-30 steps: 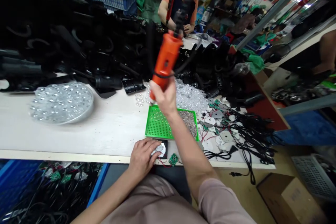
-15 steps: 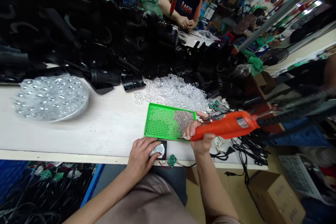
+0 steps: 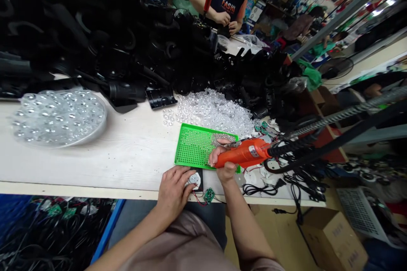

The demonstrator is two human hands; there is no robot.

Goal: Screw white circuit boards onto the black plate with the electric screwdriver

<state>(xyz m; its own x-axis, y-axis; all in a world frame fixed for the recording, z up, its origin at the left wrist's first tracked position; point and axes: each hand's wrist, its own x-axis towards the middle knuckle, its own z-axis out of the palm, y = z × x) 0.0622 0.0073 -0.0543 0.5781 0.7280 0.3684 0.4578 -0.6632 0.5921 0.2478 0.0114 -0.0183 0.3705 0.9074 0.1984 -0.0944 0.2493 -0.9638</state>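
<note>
Near the table's front edge my left hand is closed on a round metal motor, which sits on a dark square part. Red wires run from there to a small green circuit board at the edge. My right hand grips an orange electric screwdriver, held sideways over the right part of a green perforated tray. A heap of small screws lies in that tray, partly covered by my hand. The screwdriver's tip is hidden by my fingers.
Clear plastic lens pieces are heaped behind the tray, more in a bowl at left. Black housings pile up behind. Black cables lie at right; a spring-coiled hose runs there. A co-worker sits opposite.
My right hand has moved left with the screwdriver, closer to the motor, now covering part of the screws. My left hand stays on the motor. The co-worker's hands have moved apart.
</note>
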